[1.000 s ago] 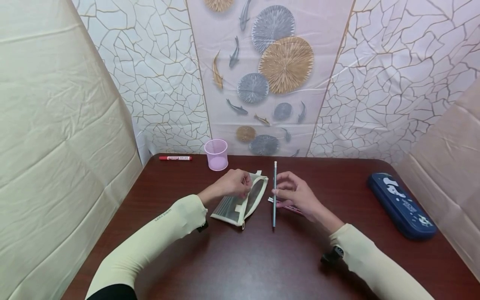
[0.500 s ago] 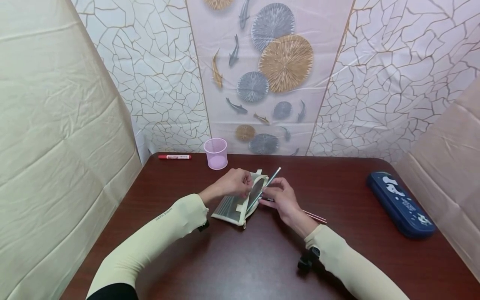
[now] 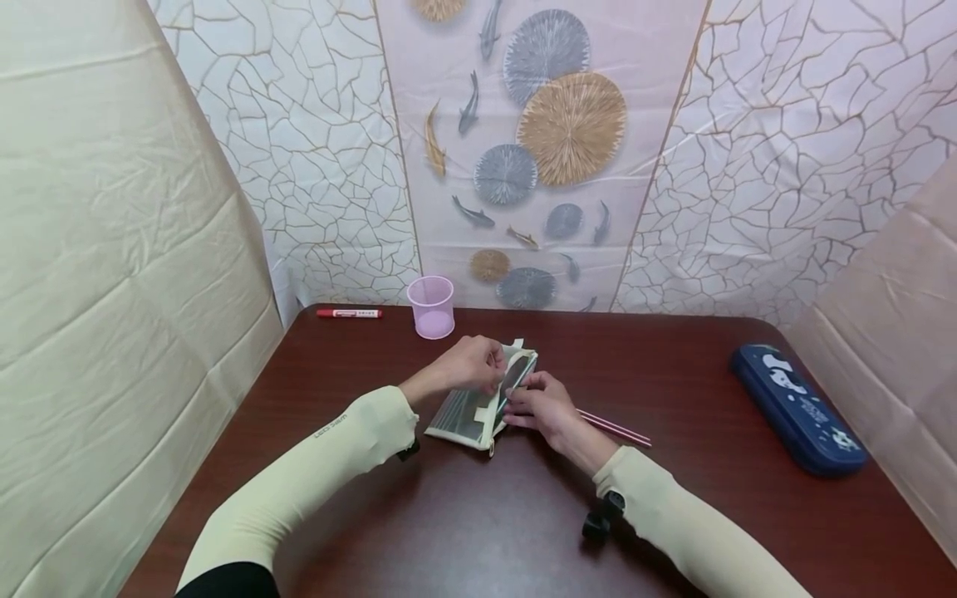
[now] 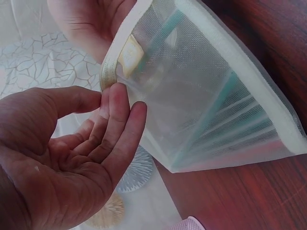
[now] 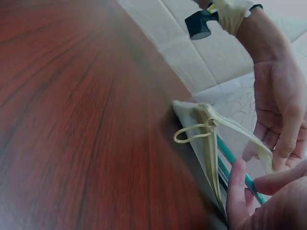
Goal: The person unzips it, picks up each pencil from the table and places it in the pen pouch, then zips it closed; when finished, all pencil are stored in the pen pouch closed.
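Note:
A cream-edged mesh zip pouch [image 3: 458,417] lies on the table with its mouth spread. My left hand [image 3: 471,364] pinches the zipper edge between thumb and fingertips, plain in the left wrist view. Through the mesh [image 4: 201,96] show teal lengths and a reddish strip near the bottom. My right hand [image 3: 547,409] is at the pouch's right side, its thumb and fingers holding a teal pencil [image 5: 227,152] that slants into the opening. Part of the pencil is hidden behind the fingers. Beside the right wrist lie thin pink pencils [image 3: 619,429], partly covered by the hand.
A dark blue pencil case [image 3: 800,409] with a cartoon print lies at the right of the brown table [image 3: 478,523]. At the back stand a lilac cup [image 3: 431,309] and, left of it, a red-and-white marker [image 3: 349,313]. Fabric screens surround the table.
My right hand has moved left to the pouch, tilting the upright pencil and lowering it into the opening. More of the pink pencils now shows. My left hand keeps its hold on the edge.

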A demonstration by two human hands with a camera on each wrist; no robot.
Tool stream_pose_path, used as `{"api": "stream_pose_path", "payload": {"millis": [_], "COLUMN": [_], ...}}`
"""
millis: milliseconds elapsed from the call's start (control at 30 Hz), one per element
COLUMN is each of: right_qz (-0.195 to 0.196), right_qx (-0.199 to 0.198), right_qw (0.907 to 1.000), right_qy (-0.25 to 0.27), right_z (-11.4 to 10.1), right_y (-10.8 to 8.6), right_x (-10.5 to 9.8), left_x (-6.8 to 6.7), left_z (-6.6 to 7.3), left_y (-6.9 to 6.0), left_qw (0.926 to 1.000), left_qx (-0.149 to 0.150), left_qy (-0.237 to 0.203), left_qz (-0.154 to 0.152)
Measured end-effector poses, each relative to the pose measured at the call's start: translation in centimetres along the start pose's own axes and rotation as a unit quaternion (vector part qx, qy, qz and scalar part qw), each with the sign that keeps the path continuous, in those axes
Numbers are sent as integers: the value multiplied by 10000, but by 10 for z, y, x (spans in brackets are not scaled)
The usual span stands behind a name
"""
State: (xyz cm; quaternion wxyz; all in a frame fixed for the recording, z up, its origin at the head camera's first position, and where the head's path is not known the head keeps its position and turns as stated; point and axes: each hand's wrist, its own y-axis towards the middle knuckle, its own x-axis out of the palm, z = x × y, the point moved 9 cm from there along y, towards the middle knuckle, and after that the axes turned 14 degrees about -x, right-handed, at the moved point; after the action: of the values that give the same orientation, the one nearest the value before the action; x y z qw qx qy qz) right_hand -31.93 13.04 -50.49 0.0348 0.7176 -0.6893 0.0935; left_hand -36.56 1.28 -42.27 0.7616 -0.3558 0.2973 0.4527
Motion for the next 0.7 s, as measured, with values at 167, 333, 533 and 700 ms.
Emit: {"api": "stream_pose_path", "payload": {"millis": [167, 333, 533, 700], "right_qz": [5, 11, 17, 115], "right_qx": [-188, -246, -224, -227], "right_qw": [9993, 9983, 9983, 9983], "right_qy": [-334, -521, -537, -517], "right_z": [-4, -6, -6, -6], "right_y": [4, 5, 7, 8], "right_x": [1, 3, 7, 6], "left_x": [-2, -1, -1, -4], "left_z": [0, -1, 0, 0], "left_y": [-1, -1, -2, -2], "left_qw": [10000, 10000, 10000, 10000], "left_qx": [-3, -9, 15, 21], "left_qy": [-28, 6, -2, 22], "left_qz": [20, 42, 32, 51]}}
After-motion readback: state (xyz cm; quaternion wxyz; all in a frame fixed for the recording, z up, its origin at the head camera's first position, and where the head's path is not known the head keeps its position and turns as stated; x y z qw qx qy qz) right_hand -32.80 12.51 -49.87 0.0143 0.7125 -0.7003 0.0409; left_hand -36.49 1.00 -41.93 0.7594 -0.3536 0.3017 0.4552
